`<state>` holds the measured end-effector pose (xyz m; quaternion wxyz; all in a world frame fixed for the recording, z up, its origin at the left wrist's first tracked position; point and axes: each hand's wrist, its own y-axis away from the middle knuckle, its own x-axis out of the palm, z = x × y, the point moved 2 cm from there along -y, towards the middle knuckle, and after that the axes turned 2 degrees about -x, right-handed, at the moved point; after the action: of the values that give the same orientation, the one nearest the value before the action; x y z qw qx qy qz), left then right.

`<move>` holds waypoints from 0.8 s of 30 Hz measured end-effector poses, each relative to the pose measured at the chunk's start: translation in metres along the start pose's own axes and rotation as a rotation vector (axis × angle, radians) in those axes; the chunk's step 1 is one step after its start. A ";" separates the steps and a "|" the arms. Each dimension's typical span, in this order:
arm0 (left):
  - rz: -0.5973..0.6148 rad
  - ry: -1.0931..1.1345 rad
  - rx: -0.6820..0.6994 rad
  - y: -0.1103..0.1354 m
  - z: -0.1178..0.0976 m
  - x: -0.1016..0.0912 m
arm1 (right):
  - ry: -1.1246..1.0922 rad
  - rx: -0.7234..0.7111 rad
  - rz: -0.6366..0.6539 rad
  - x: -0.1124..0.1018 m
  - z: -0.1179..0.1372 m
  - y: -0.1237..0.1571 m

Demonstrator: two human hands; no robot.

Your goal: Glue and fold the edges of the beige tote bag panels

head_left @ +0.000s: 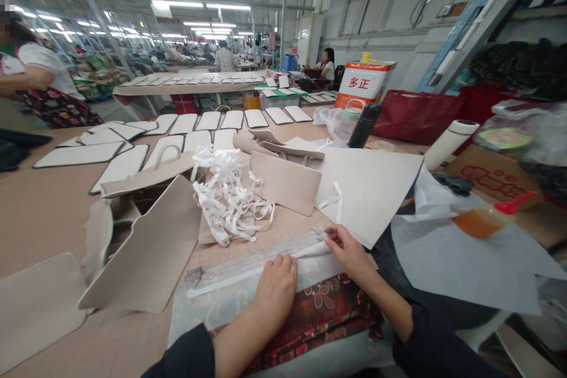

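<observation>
My left hand (275, 289) rests with curled fingers pressed down on a clear plastic ruler (248, 258) that lies slanted at the table's near edge. A white strip (248, 274) runs under and along the ruler. My right hand (349, 251) pinches the strip's right end next to the ruler's tip. Both forearms wear dark sleeves. Under my wrists lies a clear sheet over red flowered cloth (328, 313).
A heap of white strips (230, 195) lies ahead beside beige cut panels (286, 180). Many white panels (119, 168) cover the table. A squeeze bottle of orange liquid (485, 218), a white roll (449, 142) and a black flask (364, 124) stand right. A person (39, 80) stands far left.
</observation>
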<state>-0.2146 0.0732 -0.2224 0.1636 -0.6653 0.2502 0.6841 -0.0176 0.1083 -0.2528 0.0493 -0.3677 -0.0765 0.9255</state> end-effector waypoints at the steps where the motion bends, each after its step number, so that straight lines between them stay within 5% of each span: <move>1: -0.004 -0.015 0.003 0.000 0.000 0.000 | -0.027 -0.012 -0.030 -0.001 0.000 0.002; 10: -0.031 -0.068 0.028 -0.008 -0.006 0.002 | 0.048 -0.007 -0.079 0.009 -0.012 0.001; 24: 0.079 -0.044 -0.014 -0.029 -0.018 -0.011 | 0.231 0.009 0.077 0.009 -0.010 -0.019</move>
<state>-0.1830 0.0881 -0.2149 0.1373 -0.6409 0.2678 0.7062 -0.0163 0.1292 -0.2630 0.0240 -0.4744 -0.0520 0.8784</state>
